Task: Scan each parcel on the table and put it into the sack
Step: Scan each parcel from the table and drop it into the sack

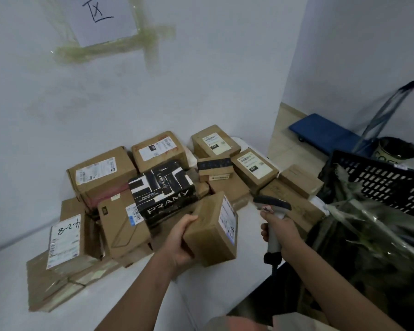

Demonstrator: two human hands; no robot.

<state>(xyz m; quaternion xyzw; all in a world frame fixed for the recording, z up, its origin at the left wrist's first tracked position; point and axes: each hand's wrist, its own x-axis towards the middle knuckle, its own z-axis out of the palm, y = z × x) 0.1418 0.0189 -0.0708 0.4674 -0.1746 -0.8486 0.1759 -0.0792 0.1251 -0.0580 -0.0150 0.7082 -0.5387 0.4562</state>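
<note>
Many brown parcels (pixel 101 177) lie piled on the white table (pixel 14 283); the left hand (pixel 181 242) grips one small box (pixel 212 229) above the table; the right hand (pixel 281 231) holds the scanner (pixel 271 209); the dark sack (pixel 368 247) sits at the right.

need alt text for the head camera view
A person's left hand holds a brown parcel while the right hand aims a handheld scanner at its label, above a table piled with parcels beside a sack.

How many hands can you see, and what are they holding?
2. The left hand grips a brown parcel above the table; the right hand holds a grey scanner beside it.
</note>
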